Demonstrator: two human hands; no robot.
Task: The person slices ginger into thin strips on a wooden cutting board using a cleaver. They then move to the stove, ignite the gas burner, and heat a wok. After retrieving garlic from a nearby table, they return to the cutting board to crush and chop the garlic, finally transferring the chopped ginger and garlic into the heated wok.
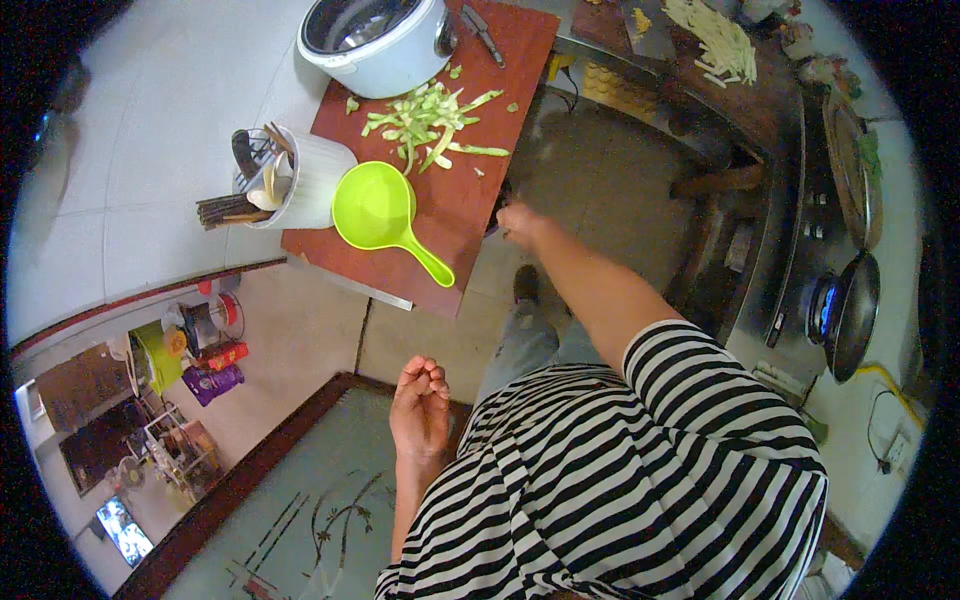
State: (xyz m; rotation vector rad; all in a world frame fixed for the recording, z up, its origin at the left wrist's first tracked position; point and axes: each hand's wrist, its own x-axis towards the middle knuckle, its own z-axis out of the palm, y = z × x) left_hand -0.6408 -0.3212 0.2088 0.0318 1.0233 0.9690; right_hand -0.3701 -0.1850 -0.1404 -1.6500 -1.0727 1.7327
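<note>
My left hand (421, 409) hangs palm-up by my waist, beside a frosted glass door. Its fingers are loosely curled and nothing shows in them. At the right edge of a reddish-brown board (480, 176) is my right hand (521, 223), fingers bent, close to a small dark object (502, 201). Whether it grips that object is hidden. On the board lie cut pale-green vegetable pieces (424, 120), a lime-green plastic ladle (373, 206) with its handle towards me, and a knife (484, 36). A rice cooker (379, 56) stands at the far end.
A white ribbed utensil holder (319, 176) with chopsticks and spoons lies left of the ladle. On the right, a black pan (856, 319) sits by a lit blue gas flame (827, 307). Vegetable strips (716, 41) lie on the far counter. The glass door (300, 480) is at my left.
</note>
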